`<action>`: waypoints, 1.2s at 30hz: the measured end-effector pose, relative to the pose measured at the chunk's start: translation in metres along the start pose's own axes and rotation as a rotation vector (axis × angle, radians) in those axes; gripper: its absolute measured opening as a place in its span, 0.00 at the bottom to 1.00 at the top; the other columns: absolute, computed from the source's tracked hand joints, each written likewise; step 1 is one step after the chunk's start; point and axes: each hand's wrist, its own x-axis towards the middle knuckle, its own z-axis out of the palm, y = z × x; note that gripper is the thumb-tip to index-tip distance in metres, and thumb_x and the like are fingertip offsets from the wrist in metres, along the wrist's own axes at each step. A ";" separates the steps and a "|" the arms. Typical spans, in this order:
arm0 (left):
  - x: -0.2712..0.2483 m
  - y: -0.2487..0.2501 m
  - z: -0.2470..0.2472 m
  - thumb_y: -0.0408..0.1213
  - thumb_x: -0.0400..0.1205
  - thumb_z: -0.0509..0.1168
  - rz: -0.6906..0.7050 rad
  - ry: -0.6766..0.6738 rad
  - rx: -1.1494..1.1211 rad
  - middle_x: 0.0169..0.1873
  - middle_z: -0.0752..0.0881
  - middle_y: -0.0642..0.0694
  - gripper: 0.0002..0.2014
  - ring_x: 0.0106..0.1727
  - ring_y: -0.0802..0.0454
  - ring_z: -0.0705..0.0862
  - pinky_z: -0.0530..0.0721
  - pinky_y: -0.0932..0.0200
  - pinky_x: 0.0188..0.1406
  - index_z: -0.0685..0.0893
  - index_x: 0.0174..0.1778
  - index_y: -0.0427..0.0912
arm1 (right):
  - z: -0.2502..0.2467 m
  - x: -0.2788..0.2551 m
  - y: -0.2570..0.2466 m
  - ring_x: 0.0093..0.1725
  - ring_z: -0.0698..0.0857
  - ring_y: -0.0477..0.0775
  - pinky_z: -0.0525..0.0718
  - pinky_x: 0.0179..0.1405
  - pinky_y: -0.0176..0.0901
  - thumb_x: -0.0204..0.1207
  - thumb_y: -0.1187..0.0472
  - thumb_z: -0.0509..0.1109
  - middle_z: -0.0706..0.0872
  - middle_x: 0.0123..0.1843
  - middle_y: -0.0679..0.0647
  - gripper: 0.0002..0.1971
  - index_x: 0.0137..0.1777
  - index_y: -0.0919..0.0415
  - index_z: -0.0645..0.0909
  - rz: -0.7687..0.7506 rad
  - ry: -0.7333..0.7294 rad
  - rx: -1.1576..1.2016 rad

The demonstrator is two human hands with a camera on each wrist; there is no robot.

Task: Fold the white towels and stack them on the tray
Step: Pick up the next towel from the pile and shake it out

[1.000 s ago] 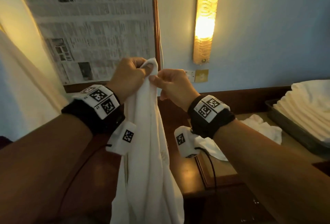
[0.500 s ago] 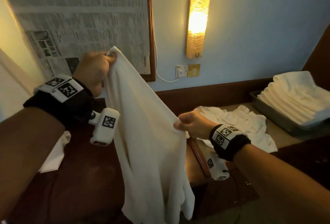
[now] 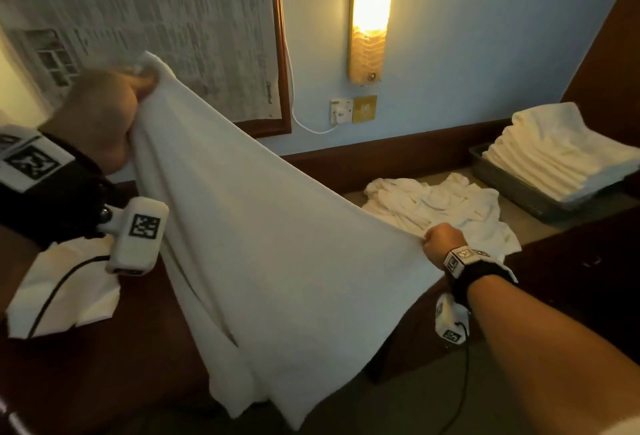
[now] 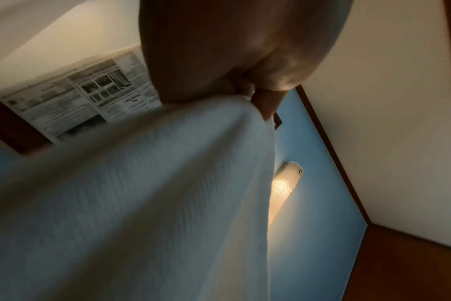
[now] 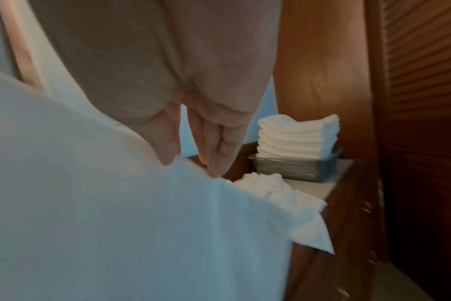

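Observation:
A white towel (image 3: 263,247) hangs spread in the air between my hands. My left hand (image 3: 107,115) grips its upper left corner, raised near the framed newspaper. My right hand (image 3: 441,240) pinches the opposite corner, lower and to the right, over the desk edge. In the left wrist view the left hand (image 4: 245,93) bunches the towel (image 4: 142,193) in curled fingers. In the right wrist view thumb and fingers of the right hand (image 5: 191,160) pinch the towel (image 5: 116,213) edge. A grey tray (image 3: 519,192) at the far right carries a stack of folded towels (image 3: 561,154).
A heap of crumpled unfolded towels (image 3: 440,206) lies on the desk beside the tray. Another white cloth (image 3: 69,289) lies on the dark surface at the left. A lit wall lamp (image 3: 369,15) and a socket (image 3: 341,110) are on the blue wall behind.
My hands, together at the towel's top a second ago, have drawn apart: the left stayed high at the left, the right slid down and right along the edge, spreading the towel out.

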 end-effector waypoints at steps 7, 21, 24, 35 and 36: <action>-0.027 -0.018 0.039 0.44 0.87 0.67 0.185 -0.287 0.386 0.28 0.82 0.57 0.13 0.28 0.67 0.76 0.74 0.62 0.34 0.88 0.37 0.47 | -0.053 -0.055 -0.147 0.62 0.86 0.51 0.83 0.66 0.49 0.79 0.65 0.73 0.88 0.64 0.54 0.16 0.66 0.60 0.85 -0.607 -0.070 0.460; -0.030 0.033 0.024 0.42 0.83 0.72 0.279 -0.227 0.277 0.42 0.91 0.33 0.11 0.46 0.36 0.90 0.87 0.35 0.51 0.92 0.45 0.37 | -0.158 -0.142 -0.271 0.48 0.90 0.54 0.90 0.53 0.52 0.79 0.61 0.73 0.90 0.48 0.57 0.03 0.49 0.58 0.87 -1.043 -0.066 0.743; -0.032 0.045 0.012 0.43 0.83 0.72 0.302 -0.184 0.163 0.42 0.92 0.42 0.09 0.45 0.48 0.92 0.91 0.47 0.47 0.91 0.46 0.40 | -0.171 -0.152 -0.289 0.52 0.87 0.63 0.88 0.51 0.65 0.81 0.63 0.71 0.88 0.52 0.64 0.06 0.51 0.67 0.86 -1.056 0.022 0.813; -0.033 0.041 0.003 0.36 0.82 0.70 0.498 0.090 0.160 0.33 0.86 0.59 0.06 0.33 0.63 0.83 0.79 0.62 0.35 0.89 0.41 0.49 | -0.259 -0.183 -0.329 0.58 0.86 0.65 0.83 0.61 0.72 0.77 0.49 0.71 0.86 0.55 0.61 0.13 0.48 0.60 0.84 -1.176 0.205 0.860; -0.032 0.043 0.004 0.36 0.82 0.70 0.502 0.113 0.144 0.35 0.86 0.57 0.04 0.34 0.62 0.84 0.80 0.61 0.34 0.88 0.44 0.50 | -0.265 -0.185 -0.331 0.57 0.86 0.64 0.83 0.61 0.71 0.79 0.51 0.71 0.86 0.55 0.62 0.13 0.49 0.61 0.84 -1.180 0.229 0.834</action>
